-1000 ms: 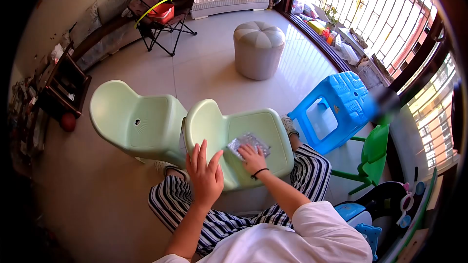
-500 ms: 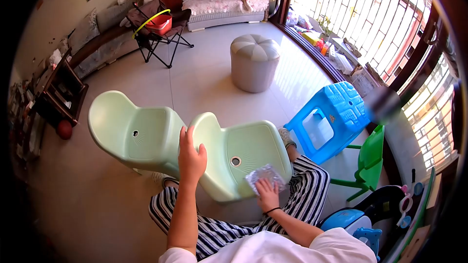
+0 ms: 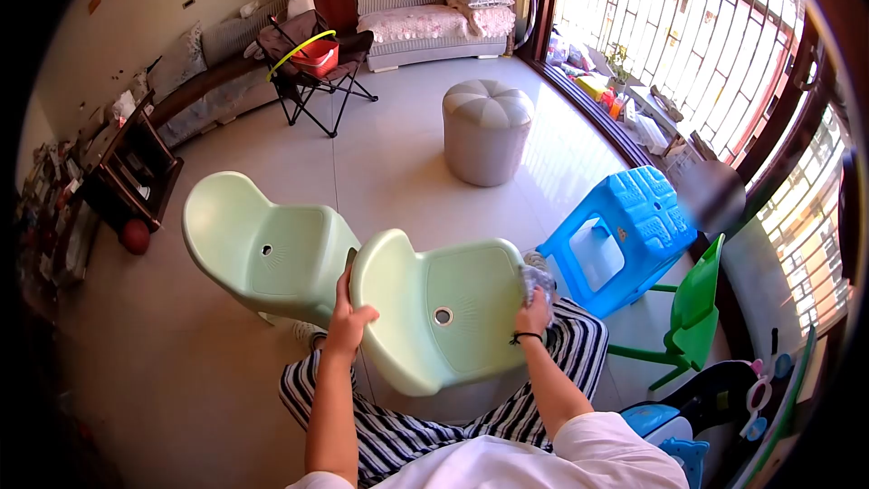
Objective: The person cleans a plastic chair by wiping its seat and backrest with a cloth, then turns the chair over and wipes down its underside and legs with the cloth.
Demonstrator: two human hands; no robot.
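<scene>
A pale green plastic chair (image 3: 480,308) with a low curved backrest and a drain hole in its seat stands tilted between my knees. My left hand (image 3: 346,321) is closed on the backrest's left edge, thumb on the near face and fingers mostly hidden behind. At the seat's right edge, my right hand (image 3: 534,312) presses a crumpled silvery-grey cloth (image 3: 538,282) against the side, fingers closed around it. A second chair of the same pale green (image 3: 294,249) stands just to the left, close to my left hand.
A blue plastic stool (image 3: 647,208) and a small green chair (image 3: 695,312) stand on the right. Farther off are a round grey pouf (image 3: 487,140) and a folding chair (image 3: 337,77) holding a red basket (image 3: 319,58). A red ball (image 3: 135,236) lies far left.
My left hand has gone from raised beside the backrest to gripping its edge. My right hand has moved the cloth from the seat's front up to its right edge. The view has shifted slightly.
</scene>
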